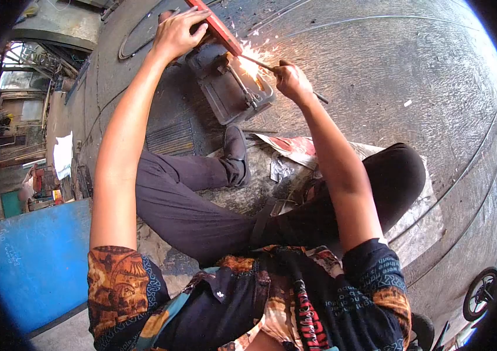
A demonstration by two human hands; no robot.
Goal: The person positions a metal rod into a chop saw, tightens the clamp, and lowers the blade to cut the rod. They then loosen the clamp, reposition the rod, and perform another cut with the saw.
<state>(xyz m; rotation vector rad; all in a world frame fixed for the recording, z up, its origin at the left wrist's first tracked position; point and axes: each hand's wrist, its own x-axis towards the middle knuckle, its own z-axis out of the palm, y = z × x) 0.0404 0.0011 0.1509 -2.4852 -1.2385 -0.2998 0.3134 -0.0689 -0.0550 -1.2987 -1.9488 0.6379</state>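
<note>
My left hand (pixel 175 36) is at the top of the view, its fingers over a long red metal bar (pixel 222 34) and the thumb along its near side. My right hand (pixel 293 82) is closed round a thin dark metal rod (pixel 320 97), whose far end reaches the lower end of the red bar. Bright orange sparks (pixel 253 65) spray there and hide the contact point. Beneath lies a grey metal machine base (pixel 219 96) with a clamp screw (pixel 240 82) across it.
My boot (pixel 235 155) stands close to the machine base, beside a floor grate (pixel 169 139). A red-and-white sheet (pixel 292 147) lies under my right forearm. At left are a blue panel (pixel 38 251) and stacked scrap. A wheel (pixel 481 293) shows at lower right.
</note>
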